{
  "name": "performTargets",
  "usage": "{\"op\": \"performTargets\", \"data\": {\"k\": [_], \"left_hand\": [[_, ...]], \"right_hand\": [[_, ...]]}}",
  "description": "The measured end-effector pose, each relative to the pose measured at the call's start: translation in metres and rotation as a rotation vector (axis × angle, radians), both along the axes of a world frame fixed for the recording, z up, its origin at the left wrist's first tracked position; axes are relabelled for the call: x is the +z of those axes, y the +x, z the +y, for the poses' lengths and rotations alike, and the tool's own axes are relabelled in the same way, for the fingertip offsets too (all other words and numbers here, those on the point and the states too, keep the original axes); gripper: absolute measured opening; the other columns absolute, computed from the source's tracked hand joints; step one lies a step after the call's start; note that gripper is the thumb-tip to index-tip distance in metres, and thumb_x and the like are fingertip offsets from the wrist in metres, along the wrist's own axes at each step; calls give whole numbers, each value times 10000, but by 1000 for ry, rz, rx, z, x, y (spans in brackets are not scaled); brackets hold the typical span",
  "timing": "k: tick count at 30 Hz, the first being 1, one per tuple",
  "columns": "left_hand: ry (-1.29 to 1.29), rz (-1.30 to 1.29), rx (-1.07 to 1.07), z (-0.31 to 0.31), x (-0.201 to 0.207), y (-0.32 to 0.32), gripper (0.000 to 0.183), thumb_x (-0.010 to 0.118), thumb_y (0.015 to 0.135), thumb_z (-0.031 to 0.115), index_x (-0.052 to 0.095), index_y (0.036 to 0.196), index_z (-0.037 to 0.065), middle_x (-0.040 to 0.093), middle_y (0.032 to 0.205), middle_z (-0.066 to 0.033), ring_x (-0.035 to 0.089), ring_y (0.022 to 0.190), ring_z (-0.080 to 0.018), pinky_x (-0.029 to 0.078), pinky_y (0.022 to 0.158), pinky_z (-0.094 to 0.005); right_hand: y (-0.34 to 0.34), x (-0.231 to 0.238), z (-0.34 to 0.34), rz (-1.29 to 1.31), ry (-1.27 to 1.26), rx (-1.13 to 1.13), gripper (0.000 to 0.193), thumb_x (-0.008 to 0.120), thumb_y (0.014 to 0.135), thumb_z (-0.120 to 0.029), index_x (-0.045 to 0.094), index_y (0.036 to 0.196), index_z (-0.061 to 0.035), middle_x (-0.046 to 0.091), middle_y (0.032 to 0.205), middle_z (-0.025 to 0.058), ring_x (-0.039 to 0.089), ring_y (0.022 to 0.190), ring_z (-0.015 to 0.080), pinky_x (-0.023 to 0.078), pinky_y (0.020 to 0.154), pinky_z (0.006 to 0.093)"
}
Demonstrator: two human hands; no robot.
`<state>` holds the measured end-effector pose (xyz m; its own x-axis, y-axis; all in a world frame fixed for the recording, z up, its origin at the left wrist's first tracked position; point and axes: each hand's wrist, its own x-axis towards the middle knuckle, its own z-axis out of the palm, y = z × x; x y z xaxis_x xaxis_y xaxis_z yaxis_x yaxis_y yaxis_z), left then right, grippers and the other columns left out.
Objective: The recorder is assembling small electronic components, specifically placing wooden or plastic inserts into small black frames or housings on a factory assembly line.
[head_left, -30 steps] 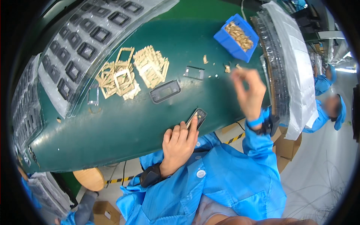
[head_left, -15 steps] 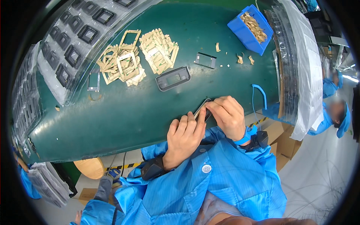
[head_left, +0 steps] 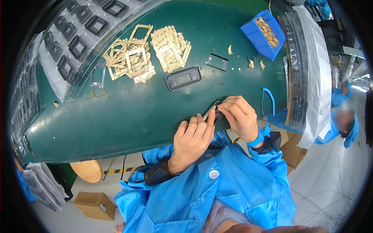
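Note:
Both hands meet at the near edge of the green table [head_left: 128,112] over a small dark rectangular frame part [head_left: 213,112]. My left hand [head_left: 192,136] pins the part from below with its fingertips. Over the part's right end, my right hand [head_left: 239,116] is curled with its fingers pinching there. Most of the part is hidden under the fingers. A larger dark rectangular frame [head_left: 183,77] lies flat on the table a short way beyond the hands.
Two heaps of tan adhesive frames [head_left: 132,58] lie at the back. A blue bin [head_left: 264,34] of tan scraps stands far right, near a small dark plate [head_left: 217,61]. Trays of dark frames [head_left: 74,42] line the left. Another person in blue [head_left: 342,120] is at right.
My right hand came back from the blue bin area to the near edge and joined the left hand on the small dark part. The view shifted slightly.

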<state>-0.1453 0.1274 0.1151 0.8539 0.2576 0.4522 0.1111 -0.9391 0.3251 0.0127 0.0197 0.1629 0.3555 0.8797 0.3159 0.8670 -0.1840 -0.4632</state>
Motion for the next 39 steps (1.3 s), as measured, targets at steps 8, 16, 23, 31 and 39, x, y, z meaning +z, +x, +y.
{"op": "performTargets", "data": {"k": [8,16,23,31,39], "left_hand": [[7,-7,1,1,0,1,471,699,849,258,682,1290,96,617,1025,-118,573,921,-242,459,790,-367],[4,-7,2,0,2,2,470,698,845,252,681,1286,91,618,1018,-120,575,917,-243,458,787,-367],[-2,-19,6,0,-1,1,464,697,849,258,684,1285,98,622,1015,-113,575,911,-234,454,783,-364],[1,-26,22,-2,-3,1,455,694,852,264,689,1283,118,632,1033,-106,575,912,-229,453,785,-361],[10,-37,37,-2,-4,0,447,682,860,271,691,1284,130,643,1029,-103,577,919,-230,450,778,-360]], "right_hand": [[0,4,5,-65,-58,40,266,746,706,24,670,960,16,648,939,122,669,858,293,550,723,368],[1,2,-2,-125,-66,97,272,734,716,15,663,979,25,648,973,136,685,933,308,564,768,368],[-5,3,7,78,0,-45,205,755,768,43,670,953,19,648,932,132,671,900,309,549,743,364],[-6,4,13,-67,-53,-63,199,757,735,16,664,909,-8,615,869,102,623,800,289,505,670,372],[-9,-4,13,-86,-78,-102,193,728,751,12,631,913,-27,583,875,92,564,793,284,451,666,379]]}}
